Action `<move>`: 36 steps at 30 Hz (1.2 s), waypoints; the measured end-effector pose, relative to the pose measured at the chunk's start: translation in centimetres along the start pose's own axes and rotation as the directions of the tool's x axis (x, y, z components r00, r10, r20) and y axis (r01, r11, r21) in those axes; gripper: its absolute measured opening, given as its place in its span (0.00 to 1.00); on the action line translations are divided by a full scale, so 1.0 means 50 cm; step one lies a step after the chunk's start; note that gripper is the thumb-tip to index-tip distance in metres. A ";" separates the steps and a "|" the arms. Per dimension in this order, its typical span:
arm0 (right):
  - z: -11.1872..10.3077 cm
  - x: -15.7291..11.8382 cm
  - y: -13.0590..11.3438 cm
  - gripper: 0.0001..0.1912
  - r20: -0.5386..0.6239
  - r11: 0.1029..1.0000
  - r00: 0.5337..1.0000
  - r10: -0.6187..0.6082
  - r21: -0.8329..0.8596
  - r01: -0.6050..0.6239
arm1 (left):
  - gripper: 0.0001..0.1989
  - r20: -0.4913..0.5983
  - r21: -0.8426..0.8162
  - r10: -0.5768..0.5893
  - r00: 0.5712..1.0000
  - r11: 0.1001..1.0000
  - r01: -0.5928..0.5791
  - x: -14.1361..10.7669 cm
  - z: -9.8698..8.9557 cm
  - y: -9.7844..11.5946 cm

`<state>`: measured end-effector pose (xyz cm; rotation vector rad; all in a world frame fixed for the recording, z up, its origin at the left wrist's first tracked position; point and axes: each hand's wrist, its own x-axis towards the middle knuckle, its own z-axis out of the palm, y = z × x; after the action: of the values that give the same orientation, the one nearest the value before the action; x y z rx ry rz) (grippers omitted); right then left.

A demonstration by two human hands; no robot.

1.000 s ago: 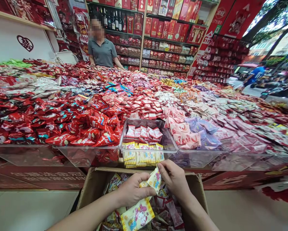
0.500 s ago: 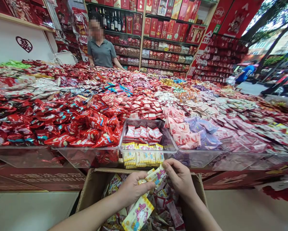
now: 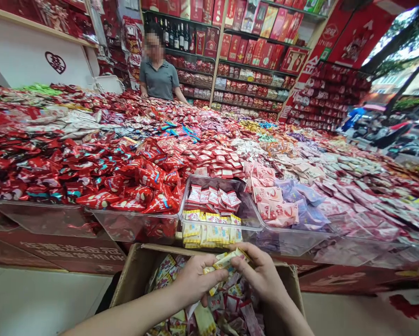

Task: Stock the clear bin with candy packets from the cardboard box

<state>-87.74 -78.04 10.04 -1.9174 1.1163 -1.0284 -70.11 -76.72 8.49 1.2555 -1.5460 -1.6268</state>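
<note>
My left hand (image 3: 200, 279) is closed around small yellow-and-white candy packets (image 3: 229, 259), held over an open cardboard box (image 3: 128, 273). From the other side, my right hand (image 3: 260, 270) pinches the same packets between thumb and fingers. How many packets they hold I cannot tell. Below both hands, loose yellow and red candy packets (image 3: 226, 303) fill the box. Just beyond it stands a clear plastic bin (image 3: 256, 217). Yellow packets (image 3: 209, 232) are lined up at the bin's front, and red-and-white packets (image 3: 212, 197) lie behind them.
Red snack packets (image 3: 156, 186) heap up left of the bin. Pink packets (image 3: 274, 205) and lilac packets (image 3: 302, 196) lie on its right. Across the wide candy display stands a person (image 3: 159, 79) in a grey shirt, before shelves of boxes and bottles.
The packets between my hands have tilted flatter, and my right fingers have closed further over them. A yellow packet hanging below my left hand now sits lower, on the box's contents. The view has shifted slightly left.
</note>
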 end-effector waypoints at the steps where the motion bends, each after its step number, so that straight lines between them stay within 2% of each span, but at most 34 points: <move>1: -0.005 -0.004 -0.005 0.10 -0.023 1.000 1.000 -0.019 -0.024 0.018 | 0.19 -0.009 0.016 0.018 1.000 1.000 -0.018 -0.002 0.000 0.000; 3: -0.022 -0.004 -0.020 0.10 -0.098 0.999 0.994 -0.048 -0.026 0.045 | 0.18 -0.024 0.080 0.088 0.996 0.993 -0.086 -0.006 -0.001 -0.001; 5: -0.048 0.019 -0.044 0.11 -0.219 0.998 0.974 -0.065 0.002 0.067 | 0.17 -0.017 0.171 0.170 0.985 0.971 -0.164 -0.011 -0.001 -0.003; 7: -0.071 0.070 -0.074 0.12 -0.301 0.997 0.950 -0.081 -0.008 0.082 | 0.15 0.016 0.262 0.246 0.969 0.934 -0.242 -0.015 0.000 -0.005; 8: -0.078 0.104 -0.088 0.13 -0.286 0.996 0.954 -0.092 -0.040 0.084 | 0.14 0.031 0.299 0.281 0.959 0.913 -0.277 -0.016 0.001 -0.007; 10: -0.076 0.179 -0.104 0.13 -0.128 0.988 0.987 -0.101 -0.128 0.084 | 0.13 0.057 0.364 0.352 0.934 0.864 -0.347 -0.018 0.000 -0.011; 11: -0.067 0.215 -0.106 0.13 0.010 0.984 0.997 -0.079 -0.157 0.079 | 0.13 0.062 0.387 0.376 0.925 0.845 -0.369 -0.019 -0.001 -0.012; 12: -0.054 0.248 -0.103 0.13 0.158 0.983 0.987 -0.038 -0.171 0.065 | 0.13 0.071 0.407 0.390 0.918 0.829 -0.384 -0.020 -0.003 -0.014; 14: -0.019 0.296 -0.085 0.12 0.394 0.979 0.917 0.058 -0.202 0.025 | 0.12 0.080 0.443 0.405 0.911 0.804 -0.396 -0.021 -0.007 -0.014; 16: 0.017 0.323 -0.059 0.09 0.501 0.970 0.856 0.127 -0.245 0.000 | 0.12 0.088 0.472 0.415 0.906 0.783 -0.404 -0.023 -0.012 -0.014; 18: 0.044 0.331 -0.036 0.06 0.525 0.961 0.838 0.149 -0.275 0.001 | 0.11 0.097 0.492 0.422 0.902 0.767 -0.412 -0.023 -0.015 -0.014; 21: 0.062 0.325 -0.019 0.04 0.528 0.951 0.835 0.155 -0.308 0.018 | 0.10 0.117 0.509 0.439 0.891 0.744 -0.433 -0.022 -0.017 -0.017; 27: 0.062 0.305 -0.019 0.02 0.504 0.887 0.861 0.074 -0.428 0.174 | 0.09 0.152 0.531 0.453 0.878 0.712 -0.460 -0.018 -0.016 -0.016; 32: 0.061 0.317 -0.022 0.01 0.480 0.827 0.877 0.027 -0.503 0.249 | 0.10 0.214 0.463 0.449 0.867 0.735 -0.495 -0.020 -0.023 -0.002; 34: 0.049 0.316 -0.043 0.03 0.431 0.816 0.900 -0.067 -0.495 0.298 | 0.11 0.230 0.389 0.425 0.875 0.785 -0.483 -0.022 -0.027 0.002; 36: 0.029 0.294 -0.072 0.05 0.294 0.842 0.931 -0.214 -0.428 0.329 | 0.11 0.199 0.273 0.400 0.895 0.854 -0.443 -0.025 -0.031 0.005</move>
<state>-80.46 -89.66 16.66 -2.5782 1.0374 -0.6756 -68.26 -76.35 9.19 0.8713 -2.0586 -1.2325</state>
